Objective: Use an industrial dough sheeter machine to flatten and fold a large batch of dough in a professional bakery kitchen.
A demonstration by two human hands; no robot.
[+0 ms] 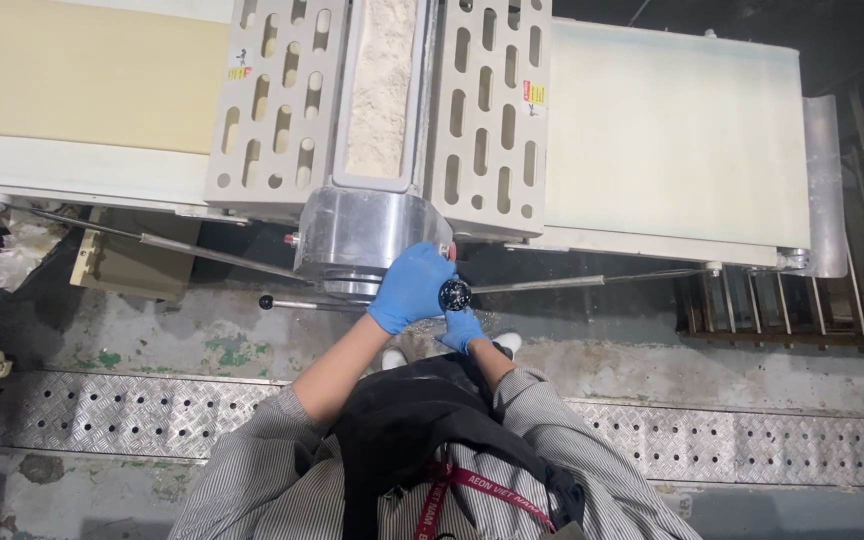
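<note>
Closest under my chin is my black apron [407,430] over the striped grey shirt [252,480], with a red lanyard [482,487] hanging across it. Everything else I place from the dough sheeter's steel housing [367,235], the rounded shiny block at the front middle of the machine.

My left hand [410,287], in a blue glove, lies against the lower right corner of that housing, fingers curled over and closed around something at the edge; I cannot tell exactly what sits under the palm. My right hand [463,328], also gloved blue, is just below and to the right of the housing, fingers wrapped shut beneath the round black knob [454,294]. The knob sits between my two hands, touching both, its flat round face turned up at me.

From the knob a thin metal rod [592,281] runs out to the right, its long axis nearly level, parallel to the machine's front edge. A second black-tipped lever [297,303] points left from under the housing.

Above the housing is a trough of flour [380,90] between two slotted guards [272,100]. A white belt [672,130] stretches right of it, and a sheet of pale dough [82,75] lies to its left.
</note>
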